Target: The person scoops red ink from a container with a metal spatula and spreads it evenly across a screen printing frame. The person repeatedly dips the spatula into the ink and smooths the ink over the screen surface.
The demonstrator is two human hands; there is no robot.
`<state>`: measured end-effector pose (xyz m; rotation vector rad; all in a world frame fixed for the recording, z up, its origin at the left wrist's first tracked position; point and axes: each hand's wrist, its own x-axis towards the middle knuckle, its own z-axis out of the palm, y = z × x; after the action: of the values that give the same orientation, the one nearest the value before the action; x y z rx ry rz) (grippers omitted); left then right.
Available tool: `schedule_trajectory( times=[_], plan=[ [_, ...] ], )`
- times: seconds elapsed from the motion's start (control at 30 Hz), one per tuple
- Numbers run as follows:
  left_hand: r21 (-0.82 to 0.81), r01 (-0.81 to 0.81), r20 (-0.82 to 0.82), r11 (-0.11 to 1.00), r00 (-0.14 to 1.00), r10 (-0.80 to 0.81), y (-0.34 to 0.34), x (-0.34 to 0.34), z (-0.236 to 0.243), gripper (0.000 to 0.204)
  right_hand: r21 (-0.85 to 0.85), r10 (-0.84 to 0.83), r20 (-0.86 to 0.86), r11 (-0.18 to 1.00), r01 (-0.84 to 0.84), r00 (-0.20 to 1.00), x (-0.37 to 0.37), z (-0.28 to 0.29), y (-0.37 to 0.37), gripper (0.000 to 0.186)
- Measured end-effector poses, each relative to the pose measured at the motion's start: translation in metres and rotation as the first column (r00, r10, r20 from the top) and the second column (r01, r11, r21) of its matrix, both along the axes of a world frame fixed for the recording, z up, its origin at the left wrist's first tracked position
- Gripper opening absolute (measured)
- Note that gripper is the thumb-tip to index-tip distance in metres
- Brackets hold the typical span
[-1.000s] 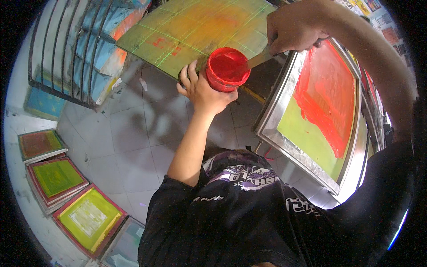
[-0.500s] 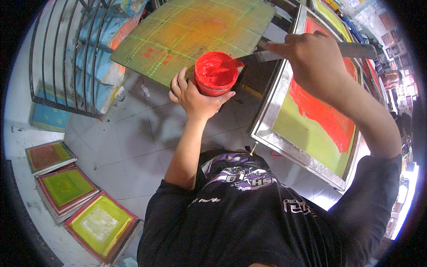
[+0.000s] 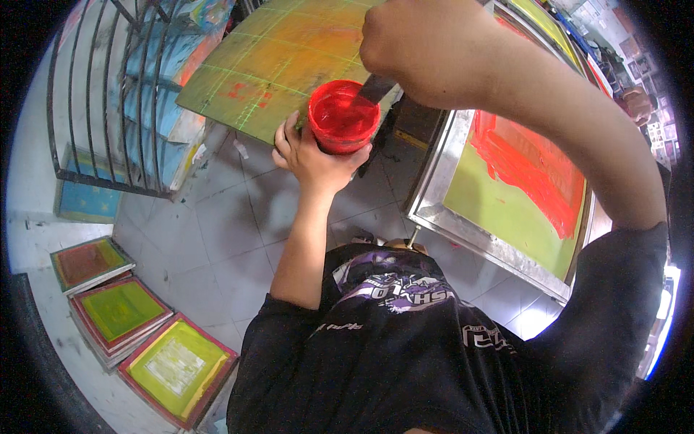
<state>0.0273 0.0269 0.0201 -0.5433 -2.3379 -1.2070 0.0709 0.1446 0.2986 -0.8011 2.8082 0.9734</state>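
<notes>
The metal-framed screen (image 3: 506, 195), coated green with a red ink patch, lies at right beside the green gridded worktop (image 3: 282, 58). The left hand (image 3: 314, 155) has its fingers clamped around the red ink tub (image 3: 342, 119), held centre-far over the worktop's near edge. The right hand (image 3: 426, 47) has its fingers closed on a flat blade (image 3: 376, 88) dipped into the tub.

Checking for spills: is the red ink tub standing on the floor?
No, the left hand holds the red ink tub up in the air, well above the tiled floor.
</notes>
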Motion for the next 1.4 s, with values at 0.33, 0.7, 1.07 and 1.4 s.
schedule_trajectory(
  times=[0.33, 0.7, 1.07, 1.4],
  plan=[
    [-0.059, 0.009, 0.018, 0.998, 1.0, -0.008, -0.002, 0.004, 0.007, 0.083, 0.227, 0.045, 0.116, 0.971, -0.07, 0.992, -0.019, 0.006, 0.002, 0.01],
    [-0.054, -0.061, 0.021, 0.997, 0.998, 0.062, -0.001, 0.004, 0.006, 0.089, 0.149, 0.177, -0.073, 0.975, -0.165, 0.981, -0.027, 0.012, 0.046, 0.01],
    [-0.069, -0.045, 0.076, 0.997, 0.996, 0.05, -0.006, 0.004, 0.004, 0.089, -0.236, -0.031, -0.051, 0.972, 0.018, 0.998, -0.022, 0.079, 0.058, 0.033],
    [-0.064, -0.033, 0.033, 0.997, 0.999, 0.035, -0.004, 0.004, 0.005, 0.087, -0.925, -0.201, 0.322, 0.143, 0.353, 0.925, -0.017, 0.035, 0.028, 0.023]
  ],
)
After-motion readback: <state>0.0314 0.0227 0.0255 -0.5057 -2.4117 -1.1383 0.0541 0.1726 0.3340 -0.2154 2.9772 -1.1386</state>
